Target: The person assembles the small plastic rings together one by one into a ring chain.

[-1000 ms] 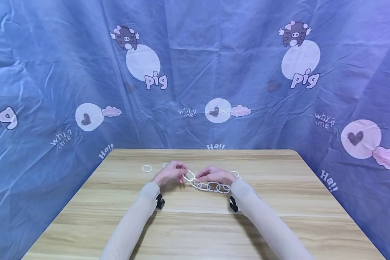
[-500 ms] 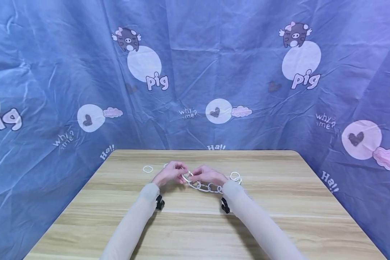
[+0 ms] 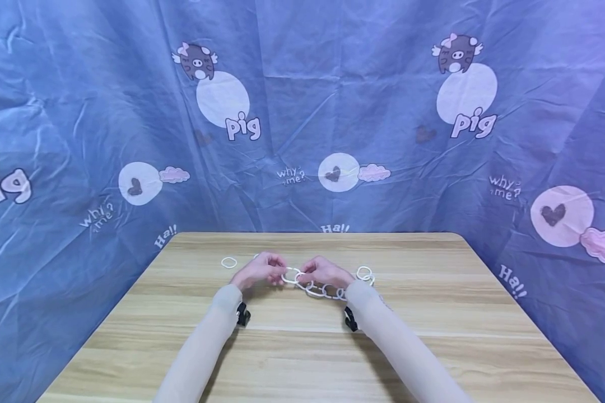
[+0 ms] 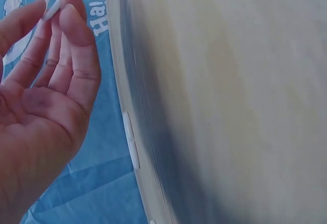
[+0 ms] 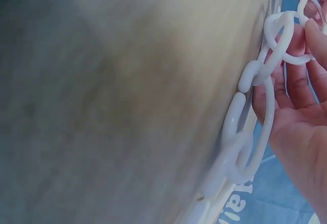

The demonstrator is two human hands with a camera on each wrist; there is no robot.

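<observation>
A chain of white plastic links spans the gap between the hands and runs on toward the right forearm. My left hand pinches the end link between thumb and fingertips. In the left wrist view this link shows only in part, at the top edge. My right hand pinches the chain where the end link meets its neighbour. The right wrist view has several chain links hanging past the palm of the right hand. The right sleeve hides part of the chain.
On the wooden table, a loose white link lies at the far left. Another link is mostly hidden behind the left hand. White links lie beyond the right wrist. A blue patterned cloth hangs behind the table.
My right hand has moved left along the chain toward the left hand. My left hand has shifted slightly left, and the end link now lies flatter between the hands.
</observation>
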